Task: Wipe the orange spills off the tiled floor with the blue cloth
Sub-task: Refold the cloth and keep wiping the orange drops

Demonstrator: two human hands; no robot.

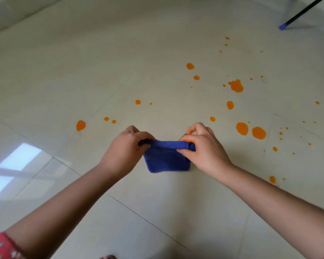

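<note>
A folded blue cloth [166, 159] lies on the pale tiled floor [82, 71], its far edge lifted. My left hand [127, 148] pinches that edge at its left end and my right hand [204, 146] pinches it at the right end. Orange spills are scattered over the tiles beyond and to the right of the cloth: a large blotch [236, 86], two round drops [242, 128] [258, 132] right of my right hand, one drop [80, 125] to the left, and several small specks. No spill touches the cloth.
A dark pole with a blue tip [282, 27] slants down at the top right. A wall base [11, 21] runs along the top left. Window light reflects off the tiles [17, 161] at the left. My red patterned sleeve [0, 245] shows bottom left.
</note>
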